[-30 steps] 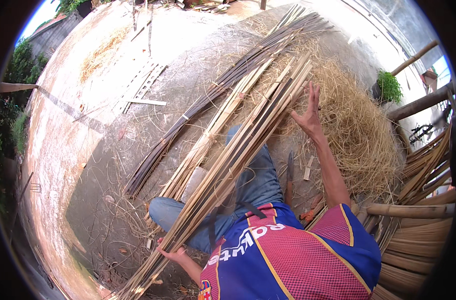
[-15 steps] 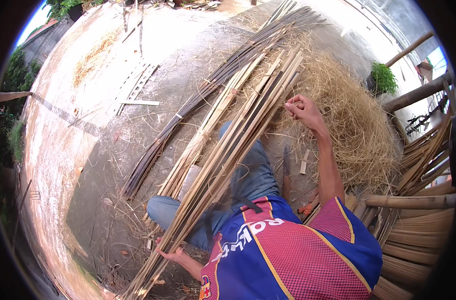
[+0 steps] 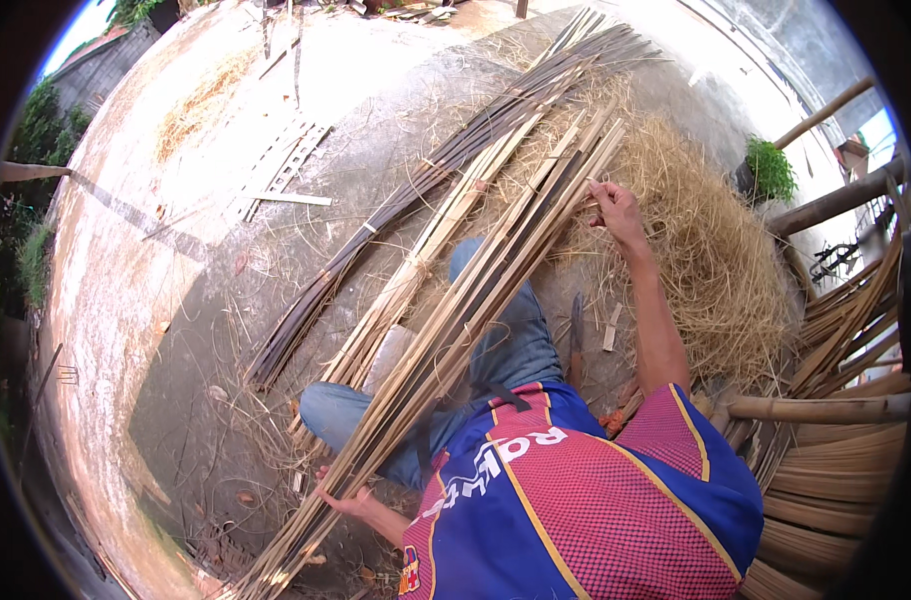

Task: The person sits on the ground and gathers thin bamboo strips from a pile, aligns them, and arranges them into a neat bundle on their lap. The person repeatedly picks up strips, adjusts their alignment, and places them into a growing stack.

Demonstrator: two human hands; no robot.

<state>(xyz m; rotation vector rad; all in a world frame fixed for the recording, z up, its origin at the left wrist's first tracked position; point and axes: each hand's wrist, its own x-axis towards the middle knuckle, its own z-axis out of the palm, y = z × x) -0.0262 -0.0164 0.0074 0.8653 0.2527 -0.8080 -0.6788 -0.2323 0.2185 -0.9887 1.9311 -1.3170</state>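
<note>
A long bundle of thin bamboo strips [image 3: 485, 290], pale with a few dark ones among them, lies slantwise across my lap from lower left to upper right. My left hand [image 3: 349, 500] is closed round its lower end, the fingers partly hidden under the strips. At the far end my right hand [image 3: 620, 215] is at the bundle's right edge, with thumb and fingertips pinched on the outer strips. My right forearm reaches up past a knife [image 3: 576, 335] lying on the ground.
Left of my lap lie a pale strip bundle [image 3: 445, 230] and a tied dark one [image 3: 365, 232]. A heap of curly shavings [image 3: 710, 250] spreads at right. Bamboo poles [image 3: 825, 408] and stacked strips [image 3: 835, 485] are at far right. Short slats [image 3: 290, 198] lie at upper left.
My right hand has gone from just off the bundle to touching its right edge near the far end. My left hand keeps its hold. The whole view has shifted slightly.
</note>
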